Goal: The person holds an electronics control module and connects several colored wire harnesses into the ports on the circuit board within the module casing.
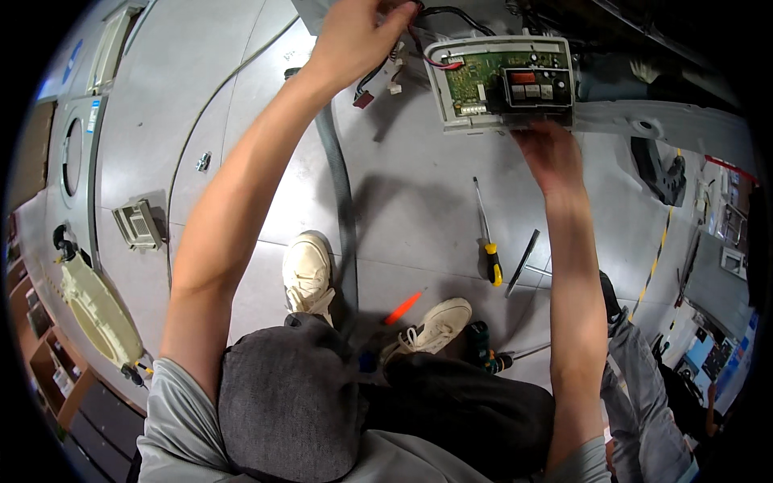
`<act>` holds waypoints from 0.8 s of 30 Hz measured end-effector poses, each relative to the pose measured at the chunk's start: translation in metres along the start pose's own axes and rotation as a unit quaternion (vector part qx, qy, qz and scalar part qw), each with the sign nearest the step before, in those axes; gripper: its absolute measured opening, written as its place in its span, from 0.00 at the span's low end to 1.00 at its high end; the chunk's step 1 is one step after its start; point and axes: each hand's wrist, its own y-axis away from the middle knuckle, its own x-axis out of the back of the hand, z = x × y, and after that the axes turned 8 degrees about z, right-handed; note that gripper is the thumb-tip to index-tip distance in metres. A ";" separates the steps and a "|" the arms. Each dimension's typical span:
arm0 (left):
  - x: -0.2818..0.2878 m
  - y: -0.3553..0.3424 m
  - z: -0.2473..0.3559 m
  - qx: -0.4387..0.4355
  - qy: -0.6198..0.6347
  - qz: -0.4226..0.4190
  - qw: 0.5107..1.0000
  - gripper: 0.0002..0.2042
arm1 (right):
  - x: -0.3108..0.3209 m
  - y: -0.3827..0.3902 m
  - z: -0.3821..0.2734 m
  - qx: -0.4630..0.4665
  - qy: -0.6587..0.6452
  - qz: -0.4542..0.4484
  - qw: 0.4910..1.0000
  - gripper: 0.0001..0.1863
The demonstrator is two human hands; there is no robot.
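L hand point(358, 36) grip pinching wires point(419, 44) left of circuit board point(499, 80), R hand point(551, 153) grip closed on board's lower edge

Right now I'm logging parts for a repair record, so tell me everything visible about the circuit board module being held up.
The control board module is a pale grey plastic tray holding a green circuit board, with a dark block of small rectangular parts, one orange, at its right. It is held up above the grey floor, its open face toward the camera. The right hand grips its lower edge from below. Black and red wires run from its upper left corner to the left hand, which pinches them.
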 end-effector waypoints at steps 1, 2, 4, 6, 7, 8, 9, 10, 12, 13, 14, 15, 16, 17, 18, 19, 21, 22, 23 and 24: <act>0.008 0.000 0.000 0.037 -0.065 0.003 0.997 0.06 | 0.001 0.004 0.001 -0.005 0.002 0.016 1.000 0.17; 0.014 0.002 -0.005 0.027 -0.083 0.024 0.996 0.08 | 0.002 0.009 0.002 -0.010 0.003 0.032 0.999 0.17; 0.021 0.011 -0.028 0.007 -0.119 0.067 0.991 0.13 | 0.004 0.014 0.003 -0.020 -0.003 0.048 0.999 0.18; 0.025 0.015 -0.049 0.028 -0.123 0.075 0.989 0.12 | 0.012 0.015 0.005 -0.028 -0.019 0.051 0.998 0.18; 0.025 0.018 -0.054 0.052 -0.124 0.079 0.988 0.12 | 0.013 0.016 0.005 -0.023 -0.017 0.045 0.999 0.18; 0.025 0.022 -0.058 0.076 -0.126 0.084 0.986 0.12 | 0.013 0.018 0.004 -0.019 -0.016 0.039 0.999 0.18; 0.026 0.026 -0.065 0.076 -0.092 0.056 0.991 0.12 | 0.013 0.019 0.004 -0.015 -0.015 0.033 0.999 0.18; 0.026 0.029 -0.066 0.075 -0.059 0.027 0.995 0.13 | 0.013 0.020 0.005 -0.012 -0.016 0.032 0.999 0.18; 0.026 0.035 -0.069 0.124 -0.047 -0.043 0.990 0.15 | 0.011 0.021 0.007 -0.006 -0.019 0.029 0.999 0.18; 0.021 0.040 -0.057 0.172 -0.063 -0.086 0.979 0.17 | 0.013 0.023 0.006 -0.008 -0.022 0.031 0.999 0.18; 0.020 0.043 -0.045 0.220 -0.081 -0.127 0.964 0.18 | 0.011 0.025 0.005 -0.011 -0.025 0.029 0.999 0.18; 0.018 0.043 -0.041 0.216 -0.135 -0.171 0.952 0.23 | 0.011 0.027 0.004 -0.014 -0.027 0.028 0.999 0.18; 0.014 0.045 -0.040 0.206 -0.166 -0.156 0.951 0.24 | 0.011 0.026 0.004 -0.017 -0.022 0.027 0.999 0.18; 0.008 0.048 -0.041 0.197 -0.198 -0.141 0.950 0.24 | 0.011 0.024 0.005 -0.019 -0.016 0.027 0.999 0.18; 0.004 0.053 -0.044 0.187 -0.228 -0.127 0.947 0.25 | 0.012 0.023 0.005 -0.021 -0.010 0.028 0.999 0.18; 0.000 0.056 -0.055 0.175 -0.227 -0.094 0.953 0.26 | 0.011 0.023 0.007 -0.023 -0.012 0.028 0.999 0.18; -0.003 0.062 -0.065 0.172 -0.199 -0.074 0.962 0.25 | 0.008 0.024 0.011 -0.024 -0.017 0.030 0.999 0.17; -0.009 0.062 -0.066 0.168 -0.178 -0.067 0.967 0.25 | 0.011 0.023 0.010 -0.028 -0.022 0.023 0.999 0.18; -0.009 0.059 -0.067 0.194 -0.147 -0.091 0.966 0.23 | 0.015 0.020 0.011 -0.032 -0.027 0.016 0.999 0.19; -0.008 0.058 -0.068 0.177 -0.169 -0.077 0.967 0.22 | 0.019 0.018 0.011 -0.035 -0.033 0.010 0.999 0.20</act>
